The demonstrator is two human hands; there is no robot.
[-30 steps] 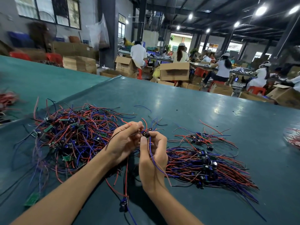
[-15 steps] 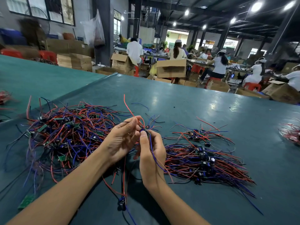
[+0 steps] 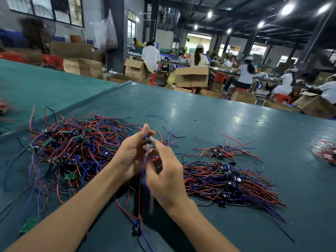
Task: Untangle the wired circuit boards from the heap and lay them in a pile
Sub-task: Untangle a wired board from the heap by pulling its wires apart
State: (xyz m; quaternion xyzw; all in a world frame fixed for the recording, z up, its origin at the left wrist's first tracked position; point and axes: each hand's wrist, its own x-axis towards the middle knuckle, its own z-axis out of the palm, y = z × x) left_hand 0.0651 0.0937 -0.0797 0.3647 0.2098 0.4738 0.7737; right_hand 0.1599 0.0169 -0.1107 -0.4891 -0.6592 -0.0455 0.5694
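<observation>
Wires (image 3: 141,197) are hanging down from both hands toward the camera, with a second board (image 3: 137,227) caught on the end. Left hand (image 3: 131,157) is pinching a small circuit board (image 3: 148,140), right hand (image 3: 167,177) is gripping those wires just below it. Heap (image 3: 72,151) is sitting off left, tidy pile (image 3: 227,180) off right. Worry: if that trailing board is snagging, a hard pull is probably ripping a solder joint loose.

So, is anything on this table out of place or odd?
One green circuit board lies at the near left, outside the tangled heap and far from the sorted pile. The left hand and right hand hold a wired board; nothing looks damaged.
</observation>
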